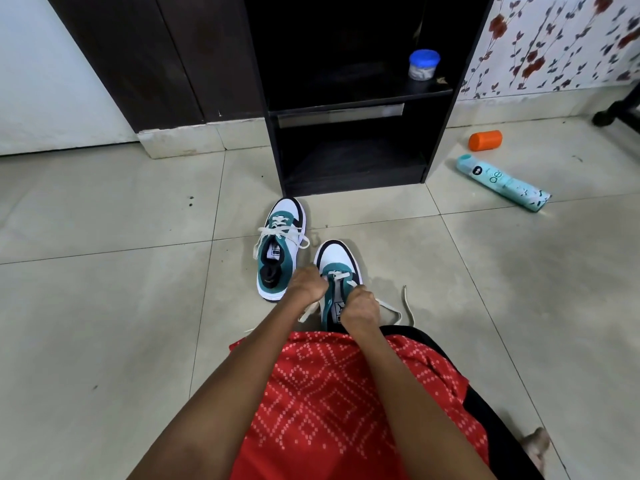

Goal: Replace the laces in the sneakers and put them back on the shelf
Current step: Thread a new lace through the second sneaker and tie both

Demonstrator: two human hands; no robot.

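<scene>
Two open tiers make up the black shelf (360, 98) at the far side of the floor. Neither holds a shoe, so the putting-back is not yet done. The far sneaker (280, 251) sits just in front of it, laced and apparently tied, parked to the left where it is out of my way. The near sneaker (337, 261) stands against my lap, toe pointing away, so the eyelets face me. My left grip (306, 284) and right grip (360, 308) are both curled tight on the white lace (391, 311), one on each side of the tongue, I judge to draw it snug. Its loose ends trail on the floor to either side.
</scene>
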